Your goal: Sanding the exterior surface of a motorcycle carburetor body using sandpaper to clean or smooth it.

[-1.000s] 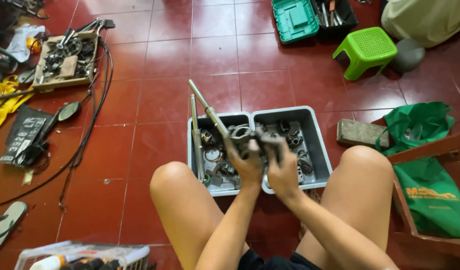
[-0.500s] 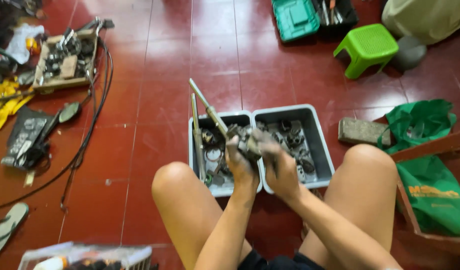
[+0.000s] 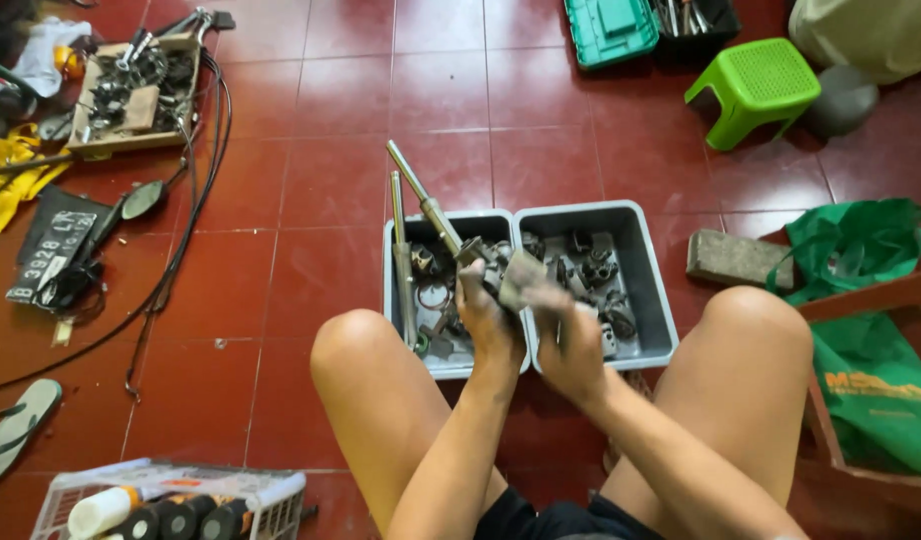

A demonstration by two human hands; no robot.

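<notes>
Raised slightly, metal rod (image 3: pixel 428 205) sits in left hand (image 3: pixel 488 318) grip.

I'm getting a single head view, looking steeply down from close above my knees, facing forward across the red tiled floor (image 3: pixel 321 250); no second view is sharing it.

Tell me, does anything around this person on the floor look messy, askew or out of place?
Yes. Two long metal rods jut out of the grey parts tray, too long to lie inside. Black cables trail loosely across the red tiles, and a single sandal lies alone at the left. The hands are smeared dark with grime.
</notes>
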